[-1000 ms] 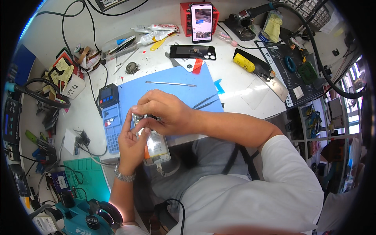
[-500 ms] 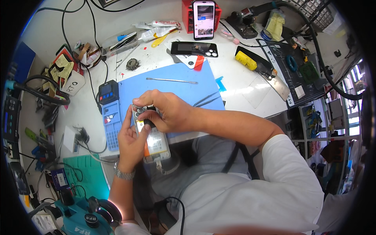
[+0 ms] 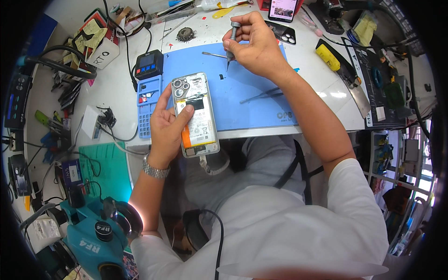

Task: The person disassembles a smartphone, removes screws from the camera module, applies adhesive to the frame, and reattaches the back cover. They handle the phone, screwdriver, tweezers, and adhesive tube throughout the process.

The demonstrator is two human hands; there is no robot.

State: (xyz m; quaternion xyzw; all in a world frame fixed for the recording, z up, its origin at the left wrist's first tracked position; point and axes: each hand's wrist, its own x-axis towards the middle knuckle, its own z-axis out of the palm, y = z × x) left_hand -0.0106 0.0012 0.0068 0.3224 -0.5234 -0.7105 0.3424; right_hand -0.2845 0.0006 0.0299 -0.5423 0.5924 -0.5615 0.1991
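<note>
My left hand point(image 3: 169, 128) grips a smartphone point(image 3: 199, 126) with its back off, thumb over the battery's edge. The phone's camera lenses, bare inner parts and an orange strip show, and a pale ribbon point(image 3: 204, 161) hangs from its lower end. Farther off, above the blue mat point(image 3: 247, 112), my right hand point(image 3: 255, 46) is closed on a slim grey screwdriver point(image 3: 230, 53), tip downward. A small black piece point(image 3: 221, 77) lies on the mat below the tip. Partly behind the screwdriver is a metal pry tool point(image 3: 212, 54).
Tweezers point(image 3: 261, 96) lie on the mat's right part. A blue parts tray point(image 3: 144, 116) and a small device with a screen point(image 3: 149, 64) border it on the left. Far right are a yellow-handled tool point(image 3: 328, 58) and a removed phone back point(image 3: 284, 33). A teal microscope point(image 3: 88, 233) stands near left.
My right hand has left the phone, moved up and right, and now holds the screwdriver. The small black piece shows on the mat. The whole view has shifted; my left hand still holds the phone.
</note>
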